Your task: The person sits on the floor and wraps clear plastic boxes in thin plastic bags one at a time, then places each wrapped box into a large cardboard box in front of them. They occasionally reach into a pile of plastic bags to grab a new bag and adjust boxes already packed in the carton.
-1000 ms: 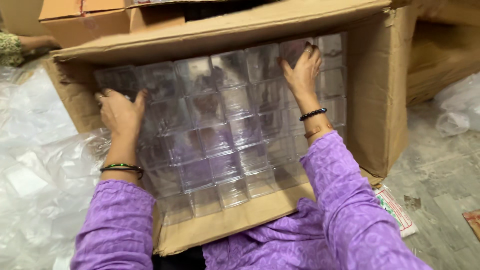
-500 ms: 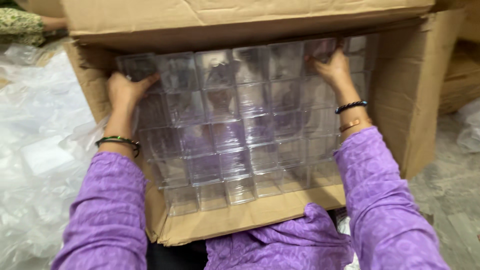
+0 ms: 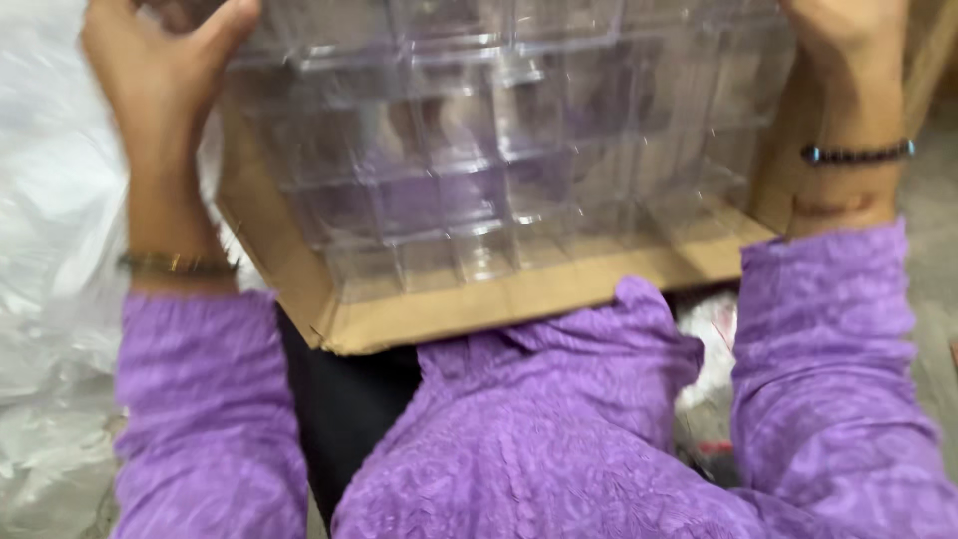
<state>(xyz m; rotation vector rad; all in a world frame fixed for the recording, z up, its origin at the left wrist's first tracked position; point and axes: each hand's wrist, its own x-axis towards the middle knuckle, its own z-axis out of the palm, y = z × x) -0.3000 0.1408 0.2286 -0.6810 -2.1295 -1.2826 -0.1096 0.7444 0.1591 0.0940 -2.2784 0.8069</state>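
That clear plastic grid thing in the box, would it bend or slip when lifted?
The clear plastic tray probably stays fairly stiff, given its many moulded cells. Its glossy walls look slippery, so the left hand and right hand grip opposite edges. It seems light.

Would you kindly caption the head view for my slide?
Both hands, left and right, grasp stacked clear plastic boxes inside a cardboard carton.

Your left hand (image 3: 165,70) and right hand (image 3: 843,40) flank clear plastic boxes (image 3: 499,150) that fill the cardboard carton (image 3: 499,299) wall to wall, leaving open room only over crinkled plastic sheeting (image 3: 50,230) outside.
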